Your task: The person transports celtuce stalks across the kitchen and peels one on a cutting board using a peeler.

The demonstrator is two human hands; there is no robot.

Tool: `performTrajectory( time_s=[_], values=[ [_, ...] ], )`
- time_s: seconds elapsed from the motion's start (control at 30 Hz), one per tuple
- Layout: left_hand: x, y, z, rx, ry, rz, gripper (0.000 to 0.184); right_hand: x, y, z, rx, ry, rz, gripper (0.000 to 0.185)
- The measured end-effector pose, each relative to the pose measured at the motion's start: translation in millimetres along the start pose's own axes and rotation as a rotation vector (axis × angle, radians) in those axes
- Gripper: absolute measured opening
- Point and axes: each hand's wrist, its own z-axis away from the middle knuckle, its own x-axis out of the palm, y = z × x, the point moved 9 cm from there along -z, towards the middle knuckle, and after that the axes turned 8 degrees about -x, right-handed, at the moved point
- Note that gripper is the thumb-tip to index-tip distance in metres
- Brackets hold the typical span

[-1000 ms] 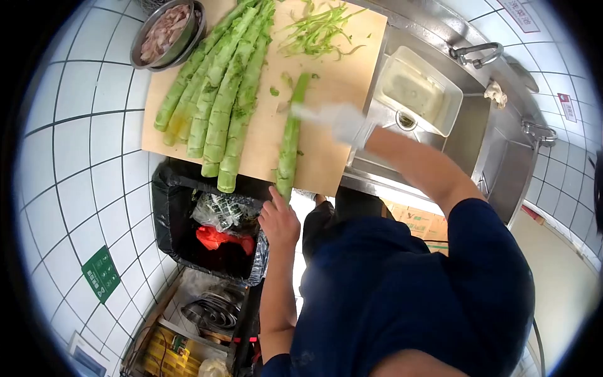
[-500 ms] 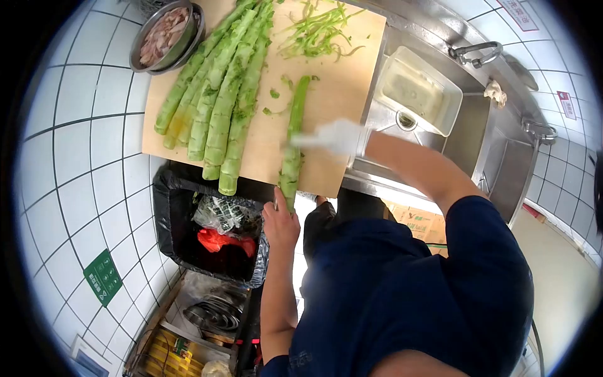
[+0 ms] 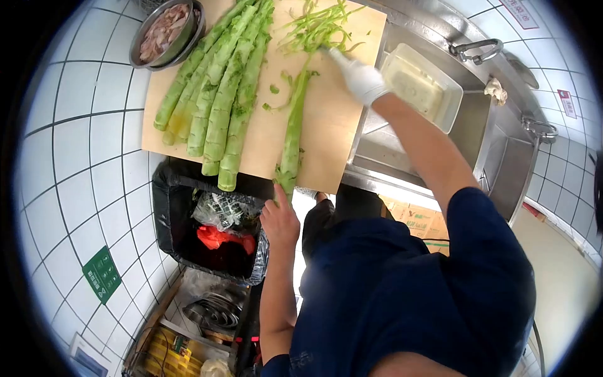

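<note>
A single green stalk (image 3: 292, 135) lies on the wooden board (image 3: 326, 138), its thick lower end reaching the front edge. My left hand (image 3: 279, 217) is closed around that end, with the index finger along it. My right hand (image 3: 363, 80), in a white glove, grips a peeler (image 3: 335, 55), blurred and partly hidden, above the stalk's thin far end. Thin green peelings (image 3: 317, 28) are heaped close to the peeler's tip. Several thick stalks (image 3: 220, 113) lie side by side on the board's left half.
A metal bowl of meat pieces (image 3: 166, 34) stands at the back left. Below the board is a black-lined bin (image 3: 164, 220). To the right, a sink (image 3: 465, 125) holds a white plastic tub (image 3: 421, 85), with taps (image 3: 477, 51) behind it.
My right hand first moved down along the stalk, then away to its far end by the peelings. A thin strip now shows there. My left hand stays on the near end.
</note>
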Motion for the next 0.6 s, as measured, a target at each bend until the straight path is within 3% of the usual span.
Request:
performTrajectory(
  time_s=[0.03,0.1,0.17,0.27,0.3,0.37,0.43,0.53,0.6],
  values=[
    [-1,-3,2,0.006,-0.003,-0.012,0.069,-9,3,-4,0.08,-0.064,0.061,0.067],
    [2,-1,-1,-0.001,0.011,-0.016,0.067,22,-14,17,0.113,-0.324,0.539,0.08],
    [-2,0,1,0.001,-0.008,-0.003,0.068,87,-69,50,-0.182,-0.554,0.526,0.078],
    [-6,-3,-2,-0.006,-0.013,-0.009,0.07,96,-83,63,-0.419,-0.582,0.294,0.075],
    [-6,-3,0,-0.012,-0.017,-0.012,0.07,78,-20,46,-0.332,-0.334,0.334,0.075],
    [-7,0,0,-0.028,-0.03,-0.033,0.072,39,42,26,-0.047,-0.134,0.483,0.074],
    [-5,-5,0,-0.044,-0.056,-0.02,0.072,-23,20,2,0.355,-0.203,0.703,0.071],
    [7,-4,8,-0.093,-0.121,0.062,0.073,60,-47,35,0.09,-0.568,0.571,0.062],
    [4,-3,2,-0.081,-0.145,0.081,0.072,95,-75,57,-0.268,-0.664,0.45,0.069]
  ],
)
